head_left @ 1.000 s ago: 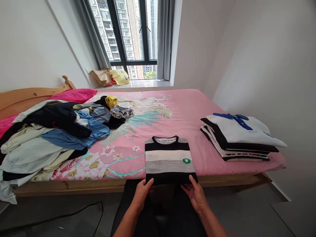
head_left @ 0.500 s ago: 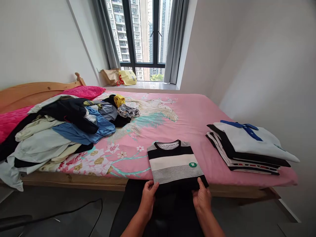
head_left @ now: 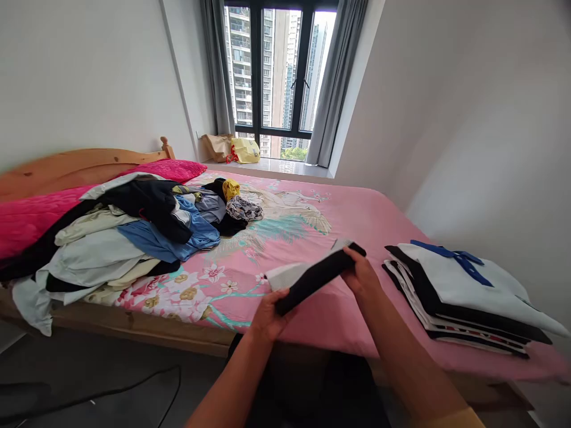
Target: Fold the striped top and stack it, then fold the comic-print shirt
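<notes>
A folded black-and-white striped shirt [head_left: 319, 276] is held up off the bed, tilted, with its black edge toward me and its left end lower. My left hand [head_left: 270, 315] grips the lower left end, thumb on top. At the upper right end, my right hand [head_left: 359, 270] is closed round the other corner. The shirt's front and green badge are turned out of sight. To the right lies a stack of folded clothes [head_left: 464, 297], topped by a white garment with a blue ribbon-like strip [head_left: 468, 264].
A loose heap of clothes [head_left: 134, 232] lies on the bed's left side by pink pillows [head_left: 178, 171]. The pink floral bedsheet [head_left: 285, 232] covers the mattress. Paper and yellow bags [head_left: 245, 150] stand on the windowsill. A black cable [head_left: 134, 380] runs across the floor at lower left.
The shirt has been lifted off the bed edge and tilted, its front turned away. Both hands moved up with it, the right one higher. The view shifted slightly.
</notes>
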`<state>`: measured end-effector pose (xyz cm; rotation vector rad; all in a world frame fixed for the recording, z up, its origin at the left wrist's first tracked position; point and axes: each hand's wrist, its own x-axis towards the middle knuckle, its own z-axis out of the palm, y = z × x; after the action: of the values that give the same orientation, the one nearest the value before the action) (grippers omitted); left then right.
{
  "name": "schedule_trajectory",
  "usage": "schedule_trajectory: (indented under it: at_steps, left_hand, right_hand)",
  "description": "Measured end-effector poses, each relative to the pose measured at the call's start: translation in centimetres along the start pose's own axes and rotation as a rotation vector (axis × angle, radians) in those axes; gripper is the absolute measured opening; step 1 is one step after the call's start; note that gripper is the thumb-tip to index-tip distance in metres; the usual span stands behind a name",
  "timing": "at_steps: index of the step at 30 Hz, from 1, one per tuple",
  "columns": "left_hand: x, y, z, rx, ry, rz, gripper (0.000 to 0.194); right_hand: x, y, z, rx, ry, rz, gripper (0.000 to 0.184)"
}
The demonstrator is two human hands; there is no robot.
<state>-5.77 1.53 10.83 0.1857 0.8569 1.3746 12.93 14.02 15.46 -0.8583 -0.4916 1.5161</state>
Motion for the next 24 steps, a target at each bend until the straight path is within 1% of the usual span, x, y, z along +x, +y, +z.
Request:
schedule_trajectory:
  at_steps: [1, 2, 3, 4, 5, 6, 7, 9, 11, 13, 14, 15, 16, 18, 20, 22, 23, 24]
  left_hand:
    - [-0.5, 1.0, 0.9, -0.020, -0.003, 0.059, 0.021]
    - [-1.1, 1.7, 1.8, -0.032, -0.007, 0.122, 0.027]
    - [-1.6, 1.9, 2.7, -0.034, -0.016, 0.182, 0.032]
    - [-2.0, 1.5, 3.6, -0.023, -0.029, 0.233, 0.037]
    - [-2.3, 0.7, 4.3, -0.002, -0.045, 0.259, 0.042]
    - [-2.4, -0.6, 4.8, 0.018, -0.059, 0.256, 0.045]
    - [-2.3, -2.3, 5.1, 0.040, -0.077, 0.223, 0.048]
    - [-2.0, -6.4, 4.8, 0.108, -0.104, 0.071, 0.048]
    - [-1.8, -10.5, 3.3, 0.244, -0.157, -0.151, 0.046]
    - [-1.9, -13.6, 0.8, 0.403, -0.179, -0.300, 0.050]
    - [-2.0, -14.6, -0.6, 0.469, -0.164, -0.329, 0.051]
    - [-2.1, -15.1, -2.2, 0.523, -0.132, -0.323, 0.050]
    - [-2.2, -15.2, -3.7, 0.570, -0.084, -0.287, 0.048]
    - [-2.1, -14.3, -6.6, 0.645, 0.050, -0.131, 0.043]
    - [-1.6, -12.4, -8.8, 0.705, 0.187, 0.070, 0.044]
    - [-0.9, -10.1, -10.2, 0.755, 0.265, 0.219, 0.049]
    - [-0.5, -9.0, -10.6, 0.776, 0.278, 0.252, 0.053]
    - [0.0, -8.0, -10.8, 0.796, 0.276, 0.254, 0.056]
  right_hand:
    - [0.7, -0.7, 1.6, -0.005, -0.061, -0.018, 0.020]
    - [1.4, -1.2, 2.8, -0.023, -0.121, -0.037, 0.021]
    - [2.0, -1.6, 3.4, -0.068, -0.166, -0.055, 0.022]
    - [2.7, -1.9, 3.4, -0.132, -0.187, -0.070, 0.023]
    - [3.3, -2.1, 2.9, -0.202, -0.181, -0.079, 0.023]
    - [4.0, -2.2, 1.9, -0.268, -0.150, -0.081, 0.024]
    - [4.6, -2.2, 0.4, -0.326, -0.098, -0.081, 0.025]
    - [5.6, -2.2, -3.4, -0.409, 0.046, -0.089, 0.031]
    - [5.9, -1.9, -7.6, -0.470, 0.205, -0.126, 0.038]
    - [5.4, -1.3, -11.2, -0.529, 0.313, -0.166, 0.038]
    - [4.8, -0.7, -12.6, -0.550, 0.329, -0.175, 0.036]
    - [4.0, 0.1, -13.6, -0.574, 0.316, -0.179, 0.033]
    - [3.0, 1.2, -14.2, -0.609, 0.272, -0.185, 0.031]
    - [0.7, 3.9, -14.2, -0.719, 0.111, -0.219, 0.028]
    - [-1.7, 7.0, -13.0, -0.864, -0.099, -0.276, 0.025]
    - [-4.0, 10.1, -11.0, -0.971, -0.287, -0.344, 0.021]
    - [-4.9, 11.4, -9.9, -1.008, -0.365, -0.380, 0.019]
    - [-5.6, 12.5, -8.8, -1.036, -0.430, -0.412, 0.019]
